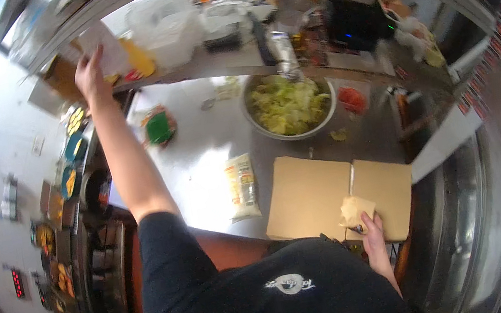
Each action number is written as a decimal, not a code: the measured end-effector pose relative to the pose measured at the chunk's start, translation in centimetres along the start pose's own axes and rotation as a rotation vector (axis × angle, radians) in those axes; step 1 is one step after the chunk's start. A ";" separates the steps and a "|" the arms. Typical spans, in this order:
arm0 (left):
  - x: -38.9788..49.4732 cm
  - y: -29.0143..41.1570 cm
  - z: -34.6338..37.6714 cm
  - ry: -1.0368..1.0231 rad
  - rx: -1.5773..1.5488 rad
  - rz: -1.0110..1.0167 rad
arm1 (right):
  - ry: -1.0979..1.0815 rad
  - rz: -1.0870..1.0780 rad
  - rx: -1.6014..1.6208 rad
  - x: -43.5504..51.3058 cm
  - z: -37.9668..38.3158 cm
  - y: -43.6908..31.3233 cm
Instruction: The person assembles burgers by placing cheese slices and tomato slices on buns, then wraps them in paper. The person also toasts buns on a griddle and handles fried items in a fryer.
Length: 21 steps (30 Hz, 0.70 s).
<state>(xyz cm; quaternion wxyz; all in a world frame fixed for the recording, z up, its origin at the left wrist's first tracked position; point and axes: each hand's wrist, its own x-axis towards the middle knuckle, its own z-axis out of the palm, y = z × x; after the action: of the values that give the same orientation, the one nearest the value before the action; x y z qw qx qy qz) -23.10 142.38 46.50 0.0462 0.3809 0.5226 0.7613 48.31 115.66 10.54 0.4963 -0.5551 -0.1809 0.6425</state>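
Observation:
My left hand (pixel 92 78) is raised to the shelf at the upper left. Its fingers are at the edge of a white paper item (pixel 104 47); blur hides whether they grip it. Low on the right, my right hand (pixel 374 235) holds a small food item wrapped in tan paper (pixel 357 210). It is held over two side-by-side stacks of brown paper sheets (pixel 310 191) on the steel table (pixel 199 145). To the left of the stacks lies a sealed plastic packet (pixel 241 187) bearing writing.
Beyond the sheets stands a metal bowl of chopped lettuce (pixel 291 105), beside a clear container of red food (pixel 352 100). A green-and-clear bag (pixel 159 126) lies farther left. The shelf (pixel 197 70) holds plastic containers (pixel 164 32), a yellow bottle (pixel 138 58) and a black machine (pixel 350 13).

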 end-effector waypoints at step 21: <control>-60.0 15.8 29.3 -1.613 -0.674 -0.444 | -0.080 -1.059 0.093 -9.7 -2.3 -20.8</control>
<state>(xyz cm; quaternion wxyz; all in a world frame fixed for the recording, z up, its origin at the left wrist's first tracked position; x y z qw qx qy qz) 42.82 129.40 32.51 0.6540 0.6558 0.1421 0.3494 58.36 115.99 31.28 0.7693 -0.3405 -0.4265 0.3321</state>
